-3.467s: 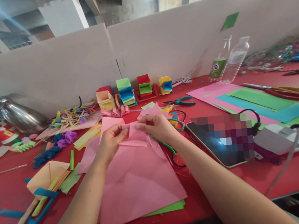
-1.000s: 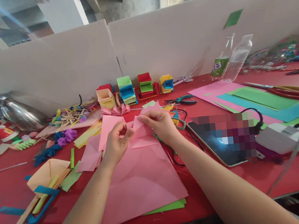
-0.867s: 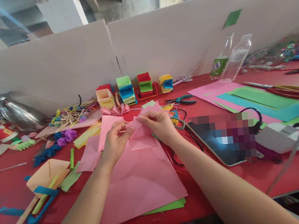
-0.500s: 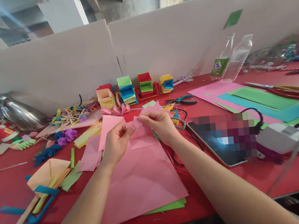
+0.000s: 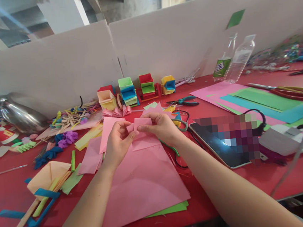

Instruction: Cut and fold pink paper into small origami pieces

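A small folded piece of pink paper [image 5: 144, 140] is held up between my two hands, above a large pink sheet [image 5: 142, 185] on the red table. My left hand [image 5: 119, 139] pinches its left side between thumb and fingers. On the right side my right hand [image 5: 160, 127] grips it, thumb laid across the front and fingers behind. The fingertips behind the paper are hidden. Just left of my left hand lie more pink paper pieces [image 5: 91, 155]. Behind my hands stands a row of small folded paper boxes, among them a green one [image 5: 125, 82] and a red one [image 5: 145, 79].
A phone [image 5: 219, 146] and a white charger [image 5: 285, 140] lie right of my right arm. Pliers [image 5: 184, 101], scissors [image 5: 285, 90] and coloured sheets [image 5: 268, 98] are farther back. Bottles [image 5: 242, 58] stand by the white partition. A peach paper piece [image 5: 47, 175] and metal jug [image 5: 20, 112] are left.
My right thumb has moved down and left across the pink paper, closer to my left thumb. A flap now shows above it. My left hand has barely moved.
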`<act>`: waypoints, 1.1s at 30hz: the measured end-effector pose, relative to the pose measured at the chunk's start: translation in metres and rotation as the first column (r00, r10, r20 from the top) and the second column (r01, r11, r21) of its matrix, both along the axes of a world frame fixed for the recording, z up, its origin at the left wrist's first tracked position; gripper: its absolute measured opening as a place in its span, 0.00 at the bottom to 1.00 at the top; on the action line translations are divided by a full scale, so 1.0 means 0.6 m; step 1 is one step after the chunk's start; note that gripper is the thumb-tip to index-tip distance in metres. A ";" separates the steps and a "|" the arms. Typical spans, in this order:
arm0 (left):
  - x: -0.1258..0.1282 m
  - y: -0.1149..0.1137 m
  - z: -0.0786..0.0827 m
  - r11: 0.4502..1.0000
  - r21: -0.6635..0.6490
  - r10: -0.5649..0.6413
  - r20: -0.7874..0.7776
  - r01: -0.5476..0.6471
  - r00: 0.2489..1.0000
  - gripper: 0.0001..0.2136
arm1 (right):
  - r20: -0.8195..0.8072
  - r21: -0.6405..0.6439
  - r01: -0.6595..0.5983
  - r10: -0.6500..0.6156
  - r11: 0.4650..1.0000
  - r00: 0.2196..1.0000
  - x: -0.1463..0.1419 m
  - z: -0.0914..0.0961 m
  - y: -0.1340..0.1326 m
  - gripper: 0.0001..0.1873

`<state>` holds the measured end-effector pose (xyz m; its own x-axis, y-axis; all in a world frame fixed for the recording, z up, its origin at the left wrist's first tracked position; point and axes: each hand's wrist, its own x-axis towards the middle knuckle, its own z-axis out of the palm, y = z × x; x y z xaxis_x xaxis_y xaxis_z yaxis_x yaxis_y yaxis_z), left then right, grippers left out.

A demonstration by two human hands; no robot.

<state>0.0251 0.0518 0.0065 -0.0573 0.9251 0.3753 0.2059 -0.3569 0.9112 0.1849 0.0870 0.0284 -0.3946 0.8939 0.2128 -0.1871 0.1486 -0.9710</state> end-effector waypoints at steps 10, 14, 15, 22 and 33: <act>0.000 0.001 0.002 0.979 -0.143 -0.131 0.113 0.146 0.985 0.16 | 0.030 0.025 0.052 -0.053 0.998 0.998 -0.003 -0.008 0.005 0.14; -0.002 0.005 -0.004 0.964 -0.199 -0.148 0.138 0.174 0.979 0.15 | 0.044 0.020 0.016 -0.017 1.000 0.999 -0.001 -0.014 0.009 0.14; -0.003 0.006 -0.006 0.966 -0.197 -0.143 0.141 0.169 0.980 0.15 | 0.070 0.040 0.018 -0.020 0.999 0.997 0.000 -0.014 0.010 0.14; -0.003 0.006 -0.006 0.969 -0.195 -0.107 0.220 0.152 0.970 0.17 | 0.112 0.071 0.047 -0.055 0.996 0.992 0.003 -0.016 0.013 0.16; -0.001 0.002 -0.002 0.973 -0.170 -0.114 0.238 0.157 0.965 0.16 | 0.100 0.096 0.073 -0.082 0.993 0.992 0.003 -0.008 0.009 0.16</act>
<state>0.0243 0.0529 0.0051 0.0101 0.9822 0.1876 -0.0508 -0.1869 0.9811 0.1865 0.0922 0.0236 -0.3492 0.9012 0.2569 -0.0708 0.2480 -0.9662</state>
